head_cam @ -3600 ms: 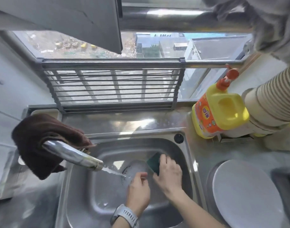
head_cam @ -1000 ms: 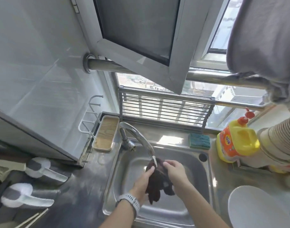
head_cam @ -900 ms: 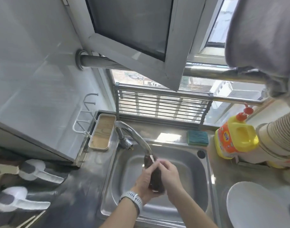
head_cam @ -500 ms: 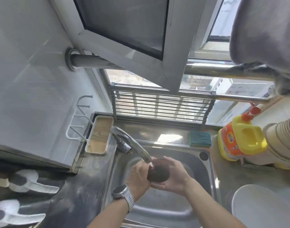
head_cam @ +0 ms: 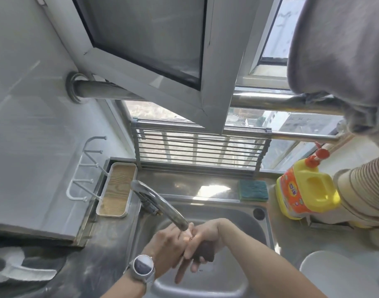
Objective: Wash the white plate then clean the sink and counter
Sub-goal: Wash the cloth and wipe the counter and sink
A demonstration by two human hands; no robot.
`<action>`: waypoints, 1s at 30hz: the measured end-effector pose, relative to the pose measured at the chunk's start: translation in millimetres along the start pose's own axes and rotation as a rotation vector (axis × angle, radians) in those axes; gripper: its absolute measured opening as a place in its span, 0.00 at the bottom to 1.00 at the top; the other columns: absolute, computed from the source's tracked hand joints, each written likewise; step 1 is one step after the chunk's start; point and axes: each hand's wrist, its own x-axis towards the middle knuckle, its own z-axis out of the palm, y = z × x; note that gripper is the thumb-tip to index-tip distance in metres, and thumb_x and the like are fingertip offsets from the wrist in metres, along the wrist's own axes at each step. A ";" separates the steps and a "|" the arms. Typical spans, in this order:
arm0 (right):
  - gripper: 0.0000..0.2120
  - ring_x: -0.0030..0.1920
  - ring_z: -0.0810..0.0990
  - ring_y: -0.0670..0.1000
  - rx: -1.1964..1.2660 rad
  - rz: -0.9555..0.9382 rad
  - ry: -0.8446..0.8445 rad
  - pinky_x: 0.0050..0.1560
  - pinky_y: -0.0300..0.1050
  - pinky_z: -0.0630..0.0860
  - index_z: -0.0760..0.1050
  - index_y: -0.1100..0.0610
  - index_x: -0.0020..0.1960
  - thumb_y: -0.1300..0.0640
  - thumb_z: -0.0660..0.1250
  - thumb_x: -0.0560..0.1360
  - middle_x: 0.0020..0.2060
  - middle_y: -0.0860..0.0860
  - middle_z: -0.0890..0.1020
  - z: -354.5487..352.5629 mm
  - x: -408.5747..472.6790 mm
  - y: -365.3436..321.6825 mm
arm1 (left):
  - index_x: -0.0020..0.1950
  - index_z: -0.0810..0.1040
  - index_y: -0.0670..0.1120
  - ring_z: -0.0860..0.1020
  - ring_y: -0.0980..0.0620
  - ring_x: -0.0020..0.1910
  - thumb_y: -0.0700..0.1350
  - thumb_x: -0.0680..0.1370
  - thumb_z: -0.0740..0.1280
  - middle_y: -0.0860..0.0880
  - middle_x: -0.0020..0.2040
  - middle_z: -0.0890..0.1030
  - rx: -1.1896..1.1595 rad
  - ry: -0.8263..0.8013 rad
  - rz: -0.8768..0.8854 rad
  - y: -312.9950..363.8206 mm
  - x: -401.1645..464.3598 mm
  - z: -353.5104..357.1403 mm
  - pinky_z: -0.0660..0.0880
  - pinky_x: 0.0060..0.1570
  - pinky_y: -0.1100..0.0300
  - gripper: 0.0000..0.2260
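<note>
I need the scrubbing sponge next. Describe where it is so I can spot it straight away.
Start at the steel sink and follow its back rim to the far right corner. The sponge lies flat on the ledge there, below the window rack and just left of the yellow detergent jug. It is the only dark green, rough-topped rectangle around.
</note>
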 end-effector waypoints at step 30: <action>0.20 0.16 0.73 0.46 -1.689 -0.076 1.063 0.23 0.35 0.47 0.73 0.50 0.33 0.37 0.74 0.51 0.19 0.47 0.74 14.9 15.5 42.7 | 0.39 0.80 0.46 0.80 0.53 0.36 0.43 0.63 0.68 0.53 0.34 0.81 -0.887 -0.550 -1.006 31.3 25.3 -17.8 0.73 0.34 0.64 0.07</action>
